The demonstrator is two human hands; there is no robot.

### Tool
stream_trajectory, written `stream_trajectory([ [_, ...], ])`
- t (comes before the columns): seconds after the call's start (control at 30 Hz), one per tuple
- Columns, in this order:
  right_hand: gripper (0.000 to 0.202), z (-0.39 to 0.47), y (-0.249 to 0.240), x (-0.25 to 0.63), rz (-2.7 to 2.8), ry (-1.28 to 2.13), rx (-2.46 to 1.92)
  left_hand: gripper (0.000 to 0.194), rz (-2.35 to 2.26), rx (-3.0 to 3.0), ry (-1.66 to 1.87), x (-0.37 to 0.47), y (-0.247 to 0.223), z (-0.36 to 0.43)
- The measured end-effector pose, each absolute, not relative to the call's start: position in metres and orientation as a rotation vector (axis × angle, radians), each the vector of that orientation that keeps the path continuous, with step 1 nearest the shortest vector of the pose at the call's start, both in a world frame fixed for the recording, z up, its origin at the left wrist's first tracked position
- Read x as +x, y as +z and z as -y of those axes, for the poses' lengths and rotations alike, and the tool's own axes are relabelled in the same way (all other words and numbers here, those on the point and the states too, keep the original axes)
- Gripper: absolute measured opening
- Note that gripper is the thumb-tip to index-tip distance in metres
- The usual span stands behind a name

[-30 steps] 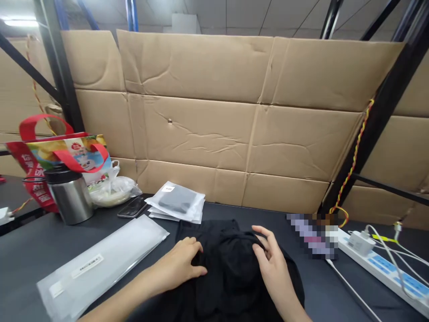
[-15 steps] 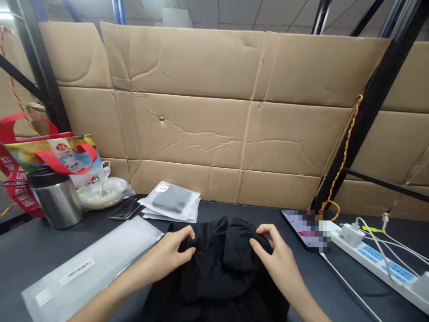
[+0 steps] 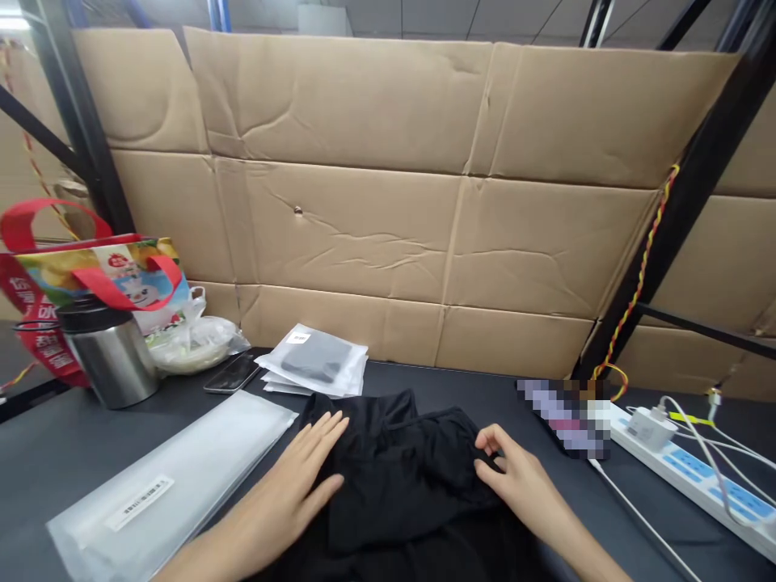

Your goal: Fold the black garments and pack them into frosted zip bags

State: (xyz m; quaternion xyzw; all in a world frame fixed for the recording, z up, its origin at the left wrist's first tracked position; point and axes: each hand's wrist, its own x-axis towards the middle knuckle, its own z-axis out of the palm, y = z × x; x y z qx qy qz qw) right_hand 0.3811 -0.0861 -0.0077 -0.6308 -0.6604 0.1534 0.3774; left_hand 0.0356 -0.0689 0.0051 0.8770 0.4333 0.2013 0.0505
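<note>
A black garment (image 3: 400, 493) lies bunched and folded in front of me, its lower part running out of the bottom of the view. My left hand (image 3: 303, 477) rests flat on its left side, fingers stretched out and thumb apart. At the garment's right edge, my right hand (image 3: 515, 477) has its fingers curled toward the thumb, with black fabric between them. To the left lies a long frosted plastic bag (image 3: 182, 477) with a barcode label. Behind the garment sit several small frosted packets (image 3: 315, 361), stacked, with something dark inside.
On the left stand a steel flask (image 3: 112, 356), a colourful red-handled bag (image 3: 130, 279) and a clear plastic bag (image 3: 200, 343). A phone (image 3: 234, 373) lies beside them. Rightward are a tablet-like device (image 3: 563, 420) and a power strip (image 3: 685, 461) with cables. A cardboard wall (image 3: 364, 202) closes the back.
My left hand has gone from pinching the fabric to lying flat on it. The raised fold under my right hand has spread lower and rightward. The view has shifted slightly.
</note>
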Motion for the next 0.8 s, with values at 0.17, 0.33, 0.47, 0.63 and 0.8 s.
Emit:
stream_trajectory([
  [0.17, 0.012, 0.090, -0.013, 0.411, 1.764, 0.273, -1.754, 0.076, -1.307, 2.916, 0.457, 0.019, -0.007, 0.089],
  [0.33, 0.012, 0.090, -0.018, 0.428, 1.809, 0.269, -1.823, 0.076, -1.303, 2.954, 0.467, 0.019, 0.007, 0.091],
  [0.47, 0.006, 0.093, -0.012, 0.422, 1.830, 0.257, -1.820, 0.042, -1.327, 2.733, 0.579, 0.051, 0.030, 0.086],
  [0.63, 0.033, 0.109, 0.005, 0.403, 1.844, 0.120, -1.757, 0.018, -1.297, 2.445, 0.419, 0.094, 0.035, 0.073],
  [0.8, 0.054, 0.123, 0.009, 0.389, 2.057, 0.120, -1.700, 0.012, -1.217, 2.364, 0.347, 0.103, 0.026, 0.067],
])
